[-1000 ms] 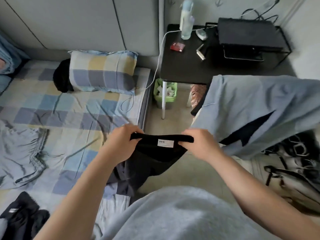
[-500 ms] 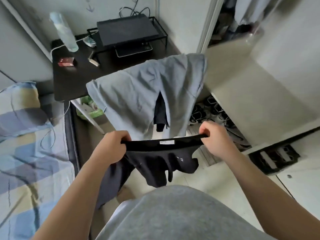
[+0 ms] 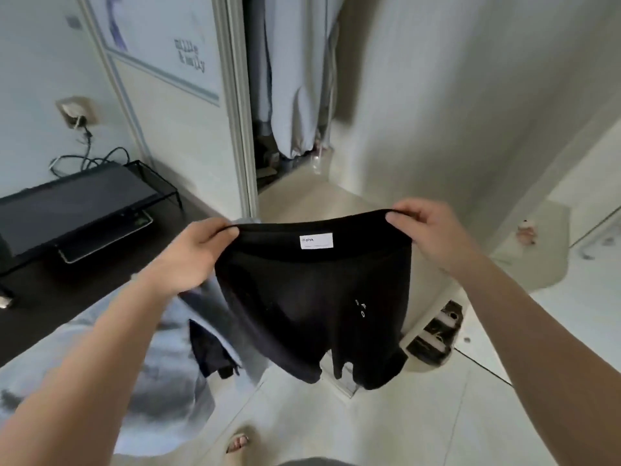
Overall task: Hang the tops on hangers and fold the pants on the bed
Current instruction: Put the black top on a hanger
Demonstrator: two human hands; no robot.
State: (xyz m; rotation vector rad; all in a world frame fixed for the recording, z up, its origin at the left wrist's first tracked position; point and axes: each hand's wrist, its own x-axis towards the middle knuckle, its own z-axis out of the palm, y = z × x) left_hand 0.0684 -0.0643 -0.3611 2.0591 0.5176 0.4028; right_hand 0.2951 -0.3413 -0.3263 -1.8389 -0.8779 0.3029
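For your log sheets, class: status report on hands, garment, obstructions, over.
Left hand, right hand both grip shorts at waistband. Hanging unfolded over floor. Blue garment close at left.

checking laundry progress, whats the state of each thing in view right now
black shorts: unfolded, hanging by the waistband
left hand: grips waistband's left end
right hand: grips waistband's right end
wardrobe: open, clothes hanging inside
wall plug: in its socket
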